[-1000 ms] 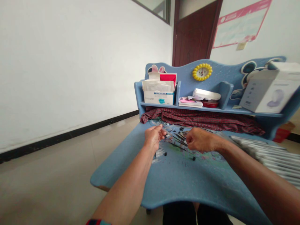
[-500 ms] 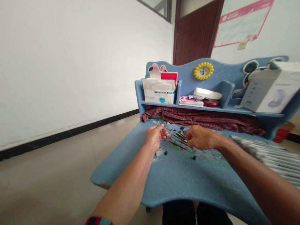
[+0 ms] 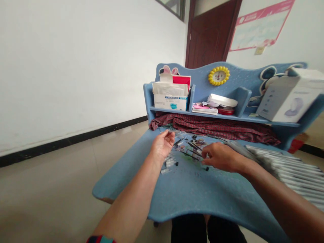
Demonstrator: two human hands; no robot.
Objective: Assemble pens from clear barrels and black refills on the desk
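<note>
My left hand (image 3: 162, 144) is above the far left of the blue desktop (image 3: 187, 199), its thumb and forefinger pinched on a thin, pale, see-through stick (image 3: 175, 131) that blurs toward the right. My right hand (image 3: 219, 156) hovers at the middle right with its fingers loosely bent and apart; I see nothing between them. Just below its fingertips lies a small black cap (image 3: 207, 168). Thin black rods (image 3: 194, 146) lie between the hands. Small clear plastic pieces (image 3: 170, 162) lie near my left wrist, beside another black cap (image 3: 177, 163).
A pile of grey-silver sticks (image 3: 296, 172) covers the desk's right side, partly behind my right forearm. A red checked cloth (image 3: 217, 128) is bunched under the shelf. On the shelf stand a mask box (image 3: 170, 102), a white case (image 3: 222, 100) and a large white box (image 3: 283, 98).
My right hand has loosened from a closed grip and its fingers have come apart. My left hand has moved slightly left and up, still pinching the thin stick.
</note>
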